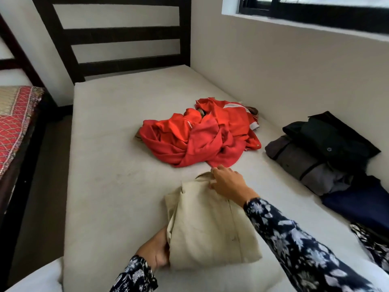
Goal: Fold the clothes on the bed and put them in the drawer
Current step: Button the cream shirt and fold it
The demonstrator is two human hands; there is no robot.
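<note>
**Beige garment folded on the bed, both hands on it**

Pale walls and a dark-framed window (315, 11) enclose a bed with a bare cream mattress (109, 144) and a dark slatted wooden headboard (117, 34) at the far end. Near the middle of the mattress lies a folded beige cotton garment (208, 228). At its near left edge the left hand (156, 249) holds the fold, fingers tucked out of sight under the cloth. On its far end rests the right hand (228, 184), its grip loose with fingers relaxed on the collar area, holding nothing. Both arms wear dark floral-print sleeves (294, 245). Beyond the beige garment sits a crumpled heap of red clothes (200, 135), just past the right hand's fingertips. Along the right side by the wall lies a row of folded dark clothes (328, 152): black, grey, then navy. At far left, a red patterned quilt (14, 123) covers a second bed.
</note>
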